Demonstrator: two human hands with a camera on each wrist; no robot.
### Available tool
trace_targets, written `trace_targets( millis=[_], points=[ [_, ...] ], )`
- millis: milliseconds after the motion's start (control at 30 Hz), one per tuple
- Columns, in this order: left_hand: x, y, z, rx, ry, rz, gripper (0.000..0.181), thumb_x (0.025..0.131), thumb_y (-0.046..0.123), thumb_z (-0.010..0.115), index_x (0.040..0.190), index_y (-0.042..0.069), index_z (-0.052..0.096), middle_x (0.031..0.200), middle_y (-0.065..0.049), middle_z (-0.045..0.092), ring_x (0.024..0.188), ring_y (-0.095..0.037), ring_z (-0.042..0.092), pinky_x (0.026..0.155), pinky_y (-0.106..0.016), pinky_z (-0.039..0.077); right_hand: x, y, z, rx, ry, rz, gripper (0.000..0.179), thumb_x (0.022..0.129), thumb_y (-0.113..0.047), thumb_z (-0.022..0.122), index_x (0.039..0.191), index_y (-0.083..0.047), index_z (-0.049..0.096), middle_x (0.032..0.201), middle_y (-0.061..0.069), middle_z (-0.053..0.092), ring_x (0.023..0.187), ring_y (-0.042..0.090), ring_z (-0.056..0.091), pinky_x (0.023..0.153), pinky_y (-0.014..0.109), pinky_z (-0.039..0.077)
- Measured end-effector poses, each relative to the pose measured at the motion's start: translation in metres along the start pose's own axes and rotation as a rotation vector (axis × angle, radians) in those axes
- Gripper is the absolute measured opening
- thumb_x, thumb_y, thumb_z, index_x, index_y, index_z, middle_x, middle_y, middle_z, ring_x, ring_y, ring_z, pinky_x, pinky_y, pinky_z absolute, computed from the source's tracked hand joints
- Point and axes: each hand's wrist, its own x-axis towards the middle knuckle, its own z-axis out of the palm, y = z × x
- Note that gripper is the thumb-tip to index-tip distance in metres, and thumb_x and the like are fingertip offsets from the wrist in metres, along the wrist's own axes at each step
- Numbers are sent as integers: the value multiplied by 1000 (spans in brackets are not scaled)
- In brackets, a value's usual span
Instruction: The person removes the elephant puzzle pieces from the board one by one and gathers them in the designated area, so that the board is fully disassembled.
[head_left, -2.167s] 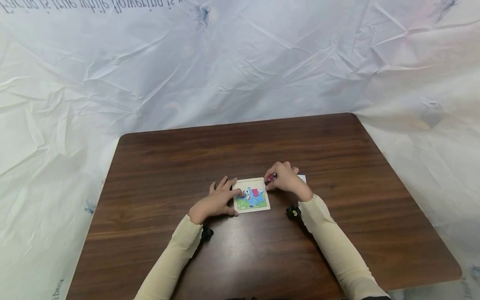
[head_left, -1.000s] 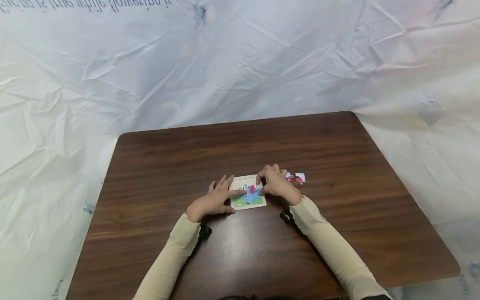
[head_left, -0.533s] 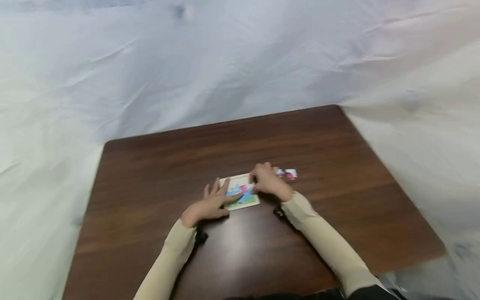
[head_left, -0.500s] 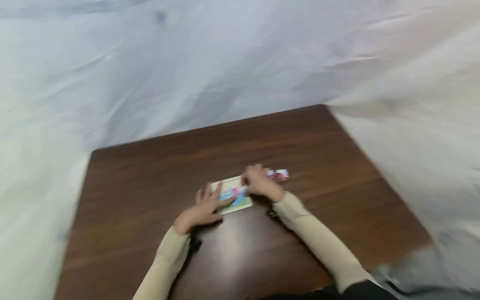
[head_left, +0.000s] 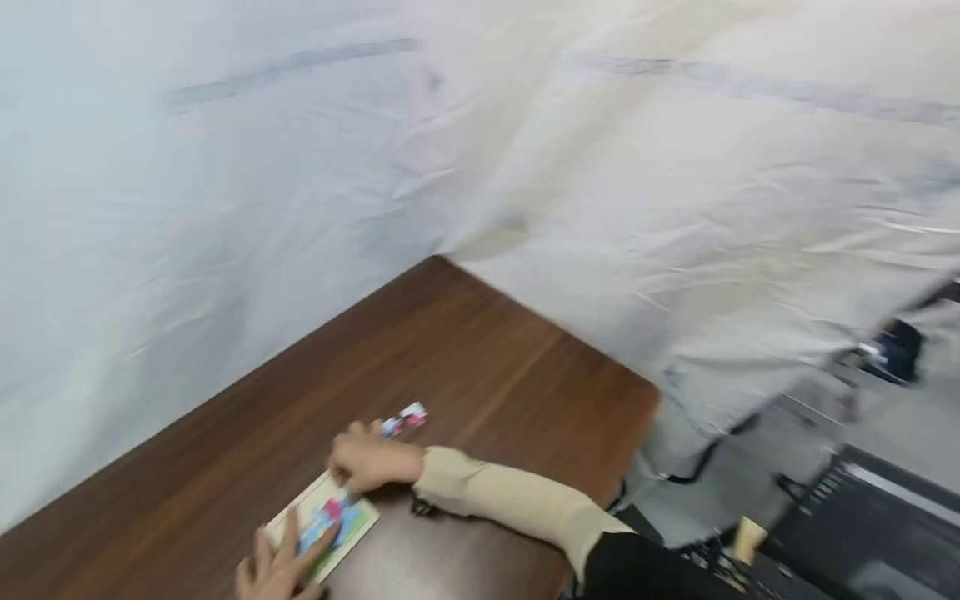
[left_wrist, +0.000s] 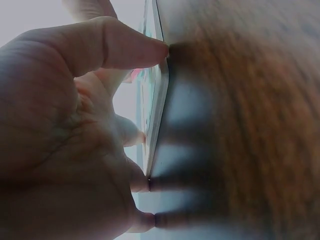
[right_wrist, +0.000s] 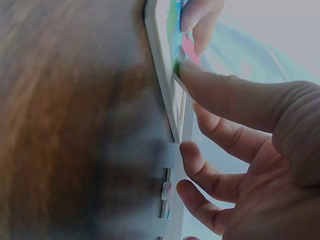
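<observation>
Puzzle board (head_left: 309,499) — left hand (head_left: 276,577) spread across one side, not gripping; right hand (head_left: 375,461) at the opposite edge, nearer the loose pieces (head_left: 413,412) — can't tell if pinching.

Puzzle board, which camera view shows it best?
The head view: it shows the puzzle board from above, coloured picture visible, though blurred and partly covered. Both wrist views catch it almost edge-on, showing mainly its side and a sliver of picture.
</observation>
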Motion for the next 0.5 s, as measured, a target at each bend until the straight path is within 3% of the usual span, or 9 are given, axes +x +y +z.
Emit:
trace_targets(
  millis=[100, 167, 300, 500],
  points=[
    [15, 45, -20, -178, -26, 182, 69, 86, 12, 67, 152, 17, 48, 162, -34, -7, 136, -66, -23, 96, -83, -12, -25, 48, -6, 53, 52, 48, 26, 73, -34, 92, 72, -29, 67, 88, -14, 52, 88, 12, 40, 79, 37, 26],
    [24, 69, -28, -187, -19, 251, 68, 87, 10, 66, 152, 17, 48, 163, -31, -8, 138, -63, -24, 97, -82, -14, -38, 71, -13, 101, 69, 72, 25, 72, -32, 93, 70, -28, 68, 87, -13, 54, 87, 14, 41, 79, 40, 27],
    [36, 97, -37, -134, 28, 294, 66, 89, 9, 64, 152, 19, 49, 165, -28, -4, 141, -60, -20, 101, -81, -10, -52, 100, -30, 197, 82, 50, 24, 77, -26, 90, 69, -27, 68, 85, -14, 56, 86, 17, 42, 78, 43, 26],
    [52, 123, -42, -72, 47, 305, 62, 93, 11, 61, 152, 24, 49, 166, -23, -5, 143, -56, -20, 106, -77, -8, -66, 129, -49, 272, 83, 16, 24, 82, -19, 84, 67, -24, 67, 82, -13, 59, 89, 21, 44, 78, 45, 26]
  ],
)
